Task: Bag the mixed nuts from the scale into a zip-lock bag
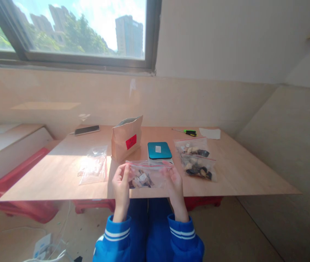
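A clear zip bag [157,179] with a red seal strip lies at the table's front edge, dark and pale dried pieces gathered in its left part. My left hand [121,181] pinches its upper left corner. At the upper right corner my right hand [174,179] is closed on the strip, its fingertips slightly blurred. Just behind the bag sits a small scale [159,150] with a blue-green top and a white label. To the left of the scale stands an open brown paper pouch [127,140] with a red label.
Two filled zip bags [198,169] overlap at the right. Flat clear bags [93,165] lie at the left. Toward the back are a phone [87,130], a screwdriver [189,132] and a white paper [210,133]. Red stools [202,202] show beneath the table.
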The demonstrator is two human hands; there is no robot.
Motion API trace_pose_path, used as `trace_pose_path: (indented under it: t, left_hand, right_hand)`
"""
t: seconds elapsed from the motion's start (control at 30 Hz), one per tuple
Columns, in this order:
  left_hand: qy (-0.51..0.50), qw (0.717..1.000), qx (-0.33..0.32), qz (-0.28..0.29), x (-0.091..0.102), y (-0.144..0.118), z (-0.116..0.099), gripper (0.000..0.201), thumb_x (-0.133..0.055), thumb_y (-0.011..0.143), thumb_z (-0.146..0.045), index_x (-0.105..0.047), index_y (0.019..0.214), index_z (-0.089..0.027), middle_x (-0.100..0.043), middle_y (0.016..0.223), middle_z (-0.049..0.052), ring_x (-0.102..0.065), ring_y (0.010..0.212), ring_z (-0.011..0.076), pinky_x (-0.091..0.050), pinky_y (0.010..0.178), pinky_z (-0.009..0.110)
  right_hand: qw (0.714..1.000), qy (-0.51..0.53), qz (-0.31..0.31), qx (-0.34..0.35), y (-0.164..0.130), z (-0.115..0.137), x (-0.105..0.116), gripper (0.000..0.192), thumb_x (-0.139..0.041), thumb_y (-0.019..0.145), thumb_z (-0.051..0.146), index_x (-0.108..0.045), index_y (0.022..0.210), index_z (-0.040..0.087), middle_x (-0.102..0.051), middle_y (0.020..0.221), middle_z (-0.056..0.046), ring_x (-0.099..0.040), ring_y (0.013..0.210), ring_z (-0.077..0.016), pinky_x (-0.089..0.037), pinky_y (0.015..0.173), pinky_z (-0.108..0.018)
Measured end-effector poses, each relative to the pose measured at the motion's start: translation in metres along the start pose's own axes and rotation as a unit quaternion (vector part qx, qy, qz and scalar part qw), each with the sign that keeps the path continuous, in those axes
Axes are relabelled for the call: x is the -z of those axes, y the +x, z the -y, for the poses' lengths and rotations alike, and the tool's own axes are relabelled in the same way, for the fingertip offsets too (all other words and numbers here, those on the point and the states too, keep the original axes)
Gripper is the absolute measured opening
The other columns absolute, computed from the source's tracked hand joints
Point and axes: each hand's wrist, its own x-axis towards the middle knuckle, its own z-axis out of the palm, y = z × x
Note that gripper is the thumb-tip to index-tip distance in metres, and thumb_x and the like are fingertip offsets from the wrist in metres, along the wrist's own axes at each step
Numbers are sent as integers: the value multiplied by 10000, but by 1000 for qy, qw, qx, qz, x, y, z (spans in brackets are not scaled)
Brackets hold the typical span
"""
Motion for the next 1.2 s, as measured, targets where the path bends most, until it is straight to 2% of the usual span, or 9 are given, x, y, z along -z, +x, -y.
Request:
trace_pose_path:
  t: [0.3,0.4,0.5,0.63,0.73,0.83,0.97,1.07,1.2]
  left_hand:
    - [74,995,-64,-33,-1,-3,-3,339,-595,822,-514,-629,871,-180,-612,686,-7,-600,622,131,-474,580,225]
    - [97,991,-77,-51,-3,-5,-4,375,-573,832,-524,-651,953,-178,-683,845,49,-643,725,171,-509,625,267]
    - [105,988,-98,-60,-3,-7,-5,357,-555,850,-508,-654,951,-180,-700,993,78,-664,841,194,-527,698,290]
    - [88,990,-95,-63,-2,-8,-5,312,-559,856,-492,-617,924,-193,-698,847,34,-671,783,181,-530,685,282]
    - [84,991,-82,-60,0,-9,-4,319,-565,852,-503,-608,930,-198,-671,774,14,-660,741,173,-524,639,271]
    - [99,990,-97,-38,0,-11,-5,315,-571,854,-494,-623,928,-193,-662,780,13,-654,749,167,-523,643,265]
    - [116,984,-138,5,-3,-14,-5,266,-581,864,-450,-646,910,-195,-683,826,16,-658,780,153,-532,690,258]
    - [122,983,-138,18,-5,-15,-4,268,-586,860,-451,-651,917,-198,-683,824,18,-661,768,156,-540,659,257]
    - [113,984,-132,27,-3,-16,-4,270,-569,874,-437,-643,949,-189,-680,866,31,-659,771,156,-536,621,245]
  right_hand:
    - [1000,-6,15,-17,-3,-4,2,300,-674,784,475,-692,860,185,-705,787,-43,-643,761,-200,-520,727,-337]
    - [999,-35,14,-11,-3,-4,4,292,-664,796,463,-691,867,181,-710,819,-58,-649,788,-214,-517,742,-351]
    - [996,-78,18,31,-2,-1,3,255,-645,820,431,-693,842,182,-699,855,-61,-644,842,-220,-507,790,-362]
    - [991,-103,30,76,-1,0,3,229,-616,852,399,-678,822,180,-677,839,-54,-636,850,-212,-511,806,-360]
    - [983,-142,17,114,-2,1,3,202,-596,873,365,-681,892,183,-685,954,-75,-632,950,-226,-499,886,-402]
    - [955,-217,-10,202,-5,8,1,267,-562,896,308,-636,1128,199,-652,1170,-98,-566,1138,-245,-433,1002,-460]
    - [919,-278,47,275,-12,24,-10,296,-541,913,249,-594,1204,234,-626,1255,-77,-487,1264,-242,-362,1073,-472]
    - [908,-286,81,295,-11,31,-20,227,-596,891,252,-631,1115,241,-682,1142,-56,-531,1208,-245,-355,1068,-470]
    - [904,-271,115,310,-7,35,-28,62,-596,904,233,-654,887,220,-710,860,-15,-627,914,-198,-400,992,-424]
